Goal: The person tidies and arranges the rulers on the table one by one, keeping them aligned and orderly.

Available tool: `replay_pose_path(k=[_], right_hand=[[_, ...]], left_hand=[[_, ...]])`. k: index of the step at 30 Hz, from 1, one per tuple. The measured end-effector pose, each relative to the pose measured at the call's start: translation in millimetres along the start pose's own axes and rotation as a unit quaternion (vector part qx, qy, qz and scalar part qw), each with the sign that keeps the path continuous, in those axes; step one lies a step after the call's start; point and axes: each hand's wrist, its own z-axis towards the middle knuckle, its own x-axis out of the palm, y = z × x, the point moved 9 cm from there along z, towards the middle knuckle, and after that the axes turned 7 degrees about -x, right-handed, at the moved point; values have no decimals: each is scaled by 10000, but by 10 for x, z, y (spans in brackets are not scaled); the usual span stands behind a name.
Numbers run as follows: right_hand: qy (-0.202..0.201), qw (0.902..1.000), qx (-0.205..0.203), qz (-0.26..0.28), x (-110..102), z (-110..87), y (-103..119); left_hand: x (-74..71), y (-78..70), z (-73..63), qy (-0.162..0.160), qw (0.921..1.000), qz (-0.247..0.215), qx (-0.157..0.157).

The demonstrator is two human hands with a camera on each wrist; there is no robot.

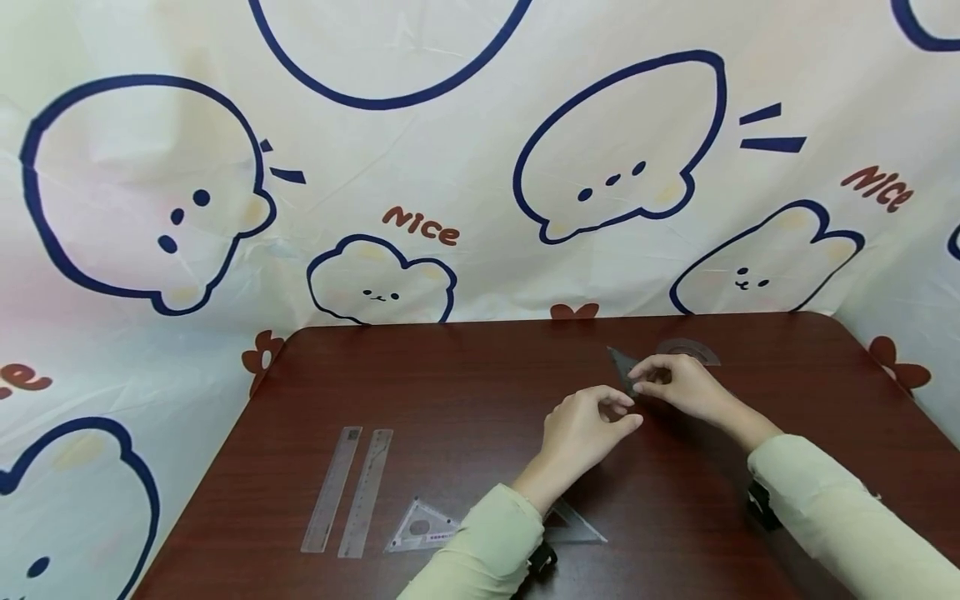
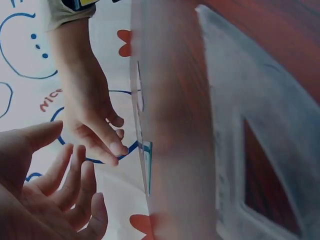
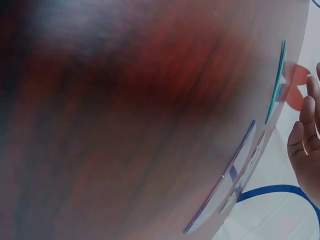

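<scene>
Triangle lies beside the bent-fingered right grip.

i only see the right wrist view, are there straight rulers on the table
Observer: Yes, in the head view two clear plastic straight rulers lie side by side, apart, on the left of the reddish-brown wood-grain table.

Operator: what's just right of them

Observer: A clear plastic triangular set square with a round hole, beside the pale green fabric sleeve of the left arm.

Operator: is the left grip holding anything

Observer: No, the person's bare left grip has its thumb and fingers apart, with nothing between them.
</scene>
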Motion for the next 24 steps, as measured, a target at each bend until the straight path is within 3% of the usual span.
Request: replay_pose_path(k=[13, 24], right_hand=[[25, 9990, 408, 171, -60, 190, -95], [159, 9984, 540, -41, -47, 316, -239]], left_hand=[[21, -4, 190, -496, 9974, -265, -447], [104, 80, 387, -499, 9944, -109, -929]])
